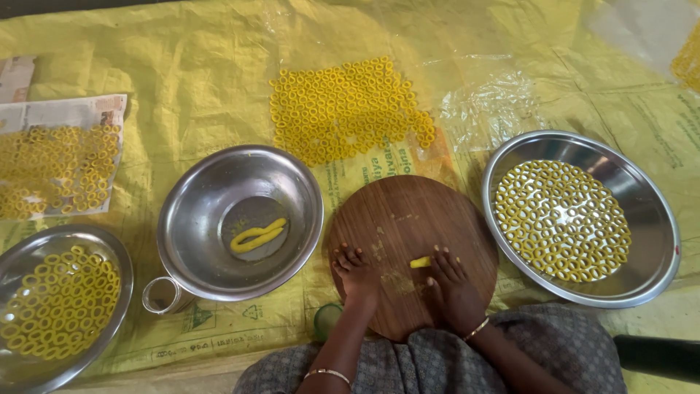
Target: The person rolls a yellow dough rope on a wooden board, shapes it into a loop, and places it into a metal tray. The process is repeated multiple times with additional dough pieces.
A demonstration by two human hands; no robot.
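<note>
Pressing flat on the round wooden board (408, 219), our left hand (355, 276) rests empty while our right hand (450, 281) touches, fingers unclosed, the small yellow dough piece (420, 262) (soft, light, probably sticky, best pinched gently at its ends).

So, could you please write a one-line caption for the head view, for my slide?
Two hands, left hand and right hand, on a round wooden board with a yellow dough piece.

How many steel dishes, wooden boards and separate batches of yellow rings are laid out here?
Steel dishes: 3 (bowl, right plate, left plate)
Wooden board: 1
Batches of rings: 5 (mat, newspaper, both plates, top-right corner)
Total: 9
</note>
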